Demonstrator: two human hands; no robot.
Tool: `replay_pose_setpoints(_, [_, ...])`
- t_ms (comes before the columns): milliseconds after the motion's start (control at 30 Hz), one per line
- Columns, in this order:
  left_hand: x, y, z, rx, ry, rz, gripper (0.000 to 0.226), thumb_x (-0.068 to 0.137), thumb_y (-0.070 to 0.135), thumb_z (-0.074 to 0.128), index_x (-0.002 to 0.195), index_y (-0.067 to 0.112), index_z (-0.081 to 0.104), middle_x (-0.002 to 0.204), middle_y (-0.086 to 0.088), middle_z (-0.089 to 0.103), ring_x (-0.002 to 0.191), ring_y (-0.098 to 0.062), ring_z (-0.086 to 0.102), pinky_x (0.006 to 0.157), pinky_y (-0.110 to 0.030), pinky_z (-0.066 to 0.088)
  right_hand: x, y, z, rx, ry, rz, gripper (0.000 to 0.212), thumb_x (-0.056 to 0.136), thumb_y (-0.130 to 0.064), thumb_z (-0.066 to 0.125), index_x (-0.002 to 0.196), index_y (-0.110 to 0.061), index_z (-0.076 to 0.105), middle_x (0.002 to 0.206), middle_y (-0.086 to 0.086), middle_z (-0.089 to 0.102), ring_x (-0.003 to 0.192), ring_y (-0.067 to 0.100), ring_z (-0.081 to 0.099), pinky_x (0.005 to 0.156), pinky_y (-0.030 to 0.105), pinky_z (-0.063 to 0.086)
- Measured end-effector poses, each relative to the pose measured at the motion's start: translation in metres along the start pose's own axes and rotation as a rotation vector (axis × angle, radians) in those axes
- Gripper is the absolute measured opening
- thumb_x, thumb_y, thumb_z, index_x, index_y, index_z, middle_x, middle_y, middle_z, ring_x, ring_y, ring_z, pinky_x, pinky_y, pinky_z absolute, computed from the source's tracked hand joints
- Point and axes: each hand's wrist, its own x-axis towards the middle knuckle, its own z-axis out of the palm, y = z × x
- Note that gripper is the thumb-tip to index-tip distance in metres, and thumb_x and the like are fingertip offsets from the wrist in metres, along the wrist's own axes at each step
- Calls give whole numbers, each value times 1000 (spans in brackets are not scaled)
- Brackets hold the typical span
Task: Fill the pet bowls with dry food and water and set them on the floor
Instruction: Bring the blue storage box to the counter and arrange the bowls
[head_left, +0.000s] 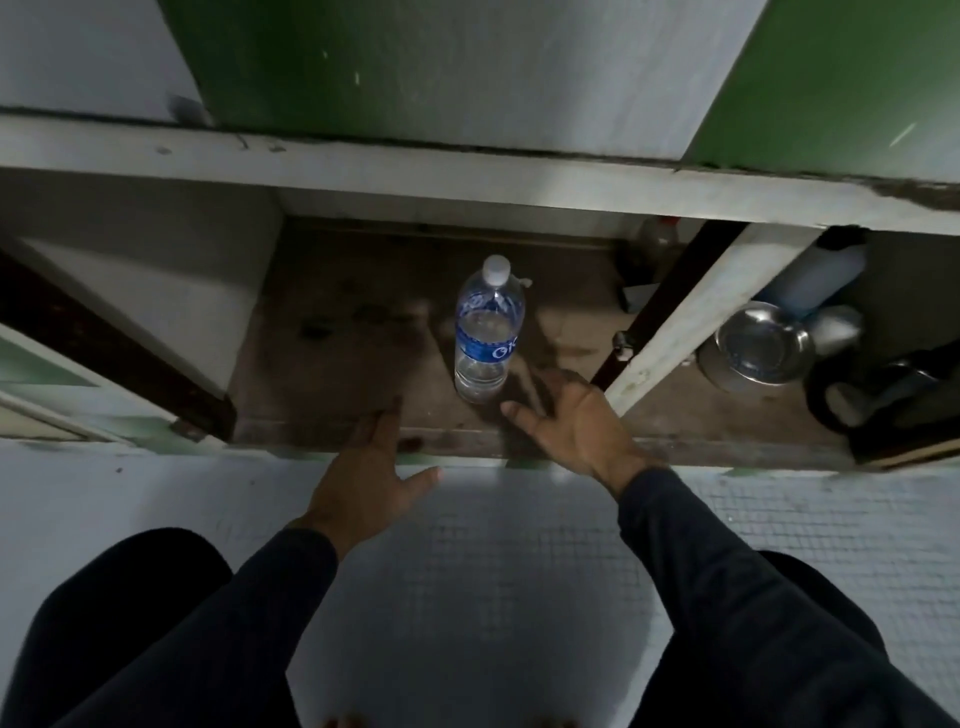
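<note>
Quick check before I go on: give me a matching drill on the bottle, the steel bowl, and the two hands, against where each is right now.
Things:
1. bottle
2. steel bowl
3. left hand
4. right hand

Places:
A. right compartment, tipped on its side
B. open, just right of the bottle's base
C. upright, middle compartment
D. open, at the shelf's front edge

Pairs: 1-C, 2-A, 3-D, 4-B

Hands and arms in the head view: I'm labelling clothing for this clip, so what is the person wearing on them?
Both arms are in long dark sleeves that end at the wrists. The left hand and right hand are bare, with no gloves. No rings, watch or markings show.
</note>
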Motion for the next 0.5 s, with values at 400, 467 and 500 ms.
replay_pose_setpoints(400, [53,12,10,-376,14,81,118,74,45,89,160,45,8,154,26,26,109,27,47,89,-8,42,63,-25,-24,419,147,-113,89,80,-62,74,154,-32,35,153,-5,48,136,17,49,107,34,43])
replay_pose_setpoints(467, [67,11,17,-418,3,87,121,71,44,90,159,49,8,158,25,27,108,13,57,86,-13,48,75,-25,-24,493,142,-105,89,76,-61,78,151,-31,41,147,-7,53,129,13,54,108,38,47])
replay_pose_setpoints(500, [75,10,20,-437,0,85,123,69,44,91,159,51,7,159,24,26,108,8,60,86,-17,52,80,-25,-24,517,133,-119,81,76,-58,80,145,-32,47,137,-12,59,120,6,58,105,35,49])
